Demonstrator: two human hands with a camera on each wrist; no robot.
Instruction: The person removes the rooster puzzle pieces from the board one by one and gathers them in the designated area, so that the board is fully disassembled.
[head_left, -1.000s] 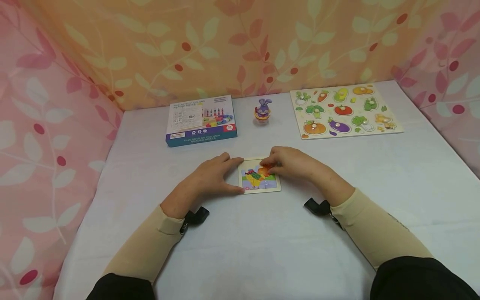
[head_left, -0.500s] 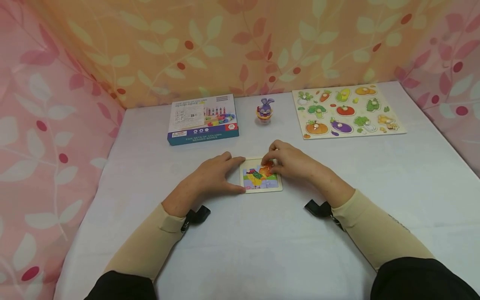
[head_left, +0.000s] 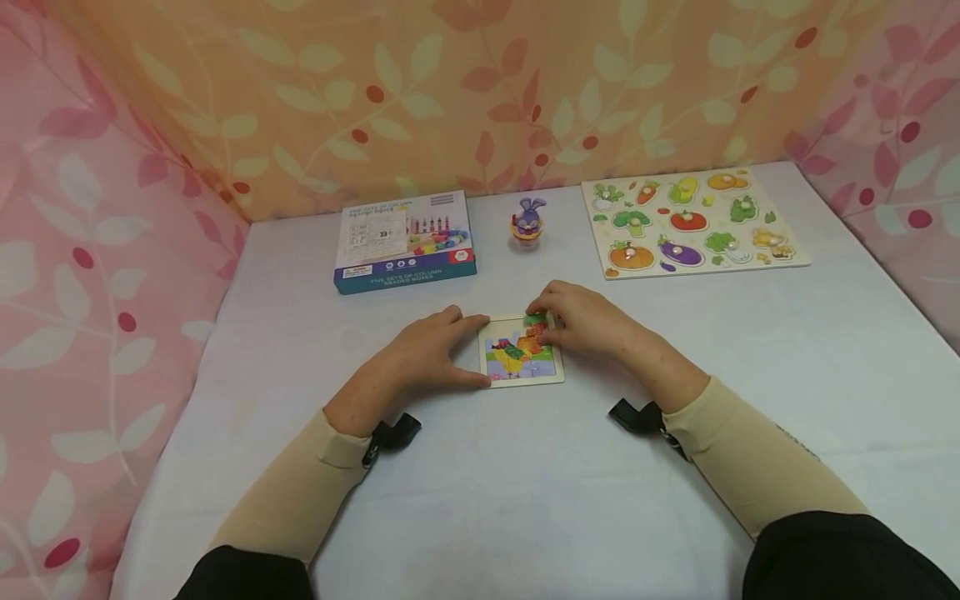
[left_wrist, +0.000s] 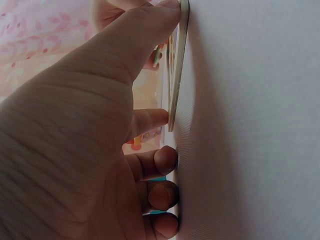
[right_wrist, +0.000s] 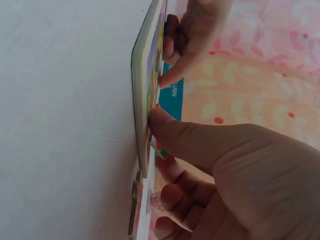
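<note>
A small square picture puzzle in a pale frame [head_left: 527,384] lies between the hands, with a yellow, green and orange picture. The left hand [head_left: 416,354] rests its extended thumb and index finger at the frame's two left corners; in the left wrist view this hand [left_wrist: 90,110] has both digits touching the board's edge. Over the upper right corner, the right hand [head_left: 592,323] pinches a green-topped piece [head_left: 536,319] between thumb and index finger. The right wrist view shows that piece [right_wrist: 161,152] tilted up from the board [right_wrist: 142,115], partly covered by the fingers.
Behind the puzzle stand a flat beads box [head_left: 405,242] on the left and a purple rabbit figure [head_left: 528,221] in the middle. A vegetable puzzle board [head_left: 697,225] lies at the back right. Patterned cloth [head_left: 450,92] borders the white table [head_left: 525,492].
The right fingertips have shifted slightly at the upper right corner, and a green part of the piece now shows between them. The left hand keeps its place on the frame.
</note>
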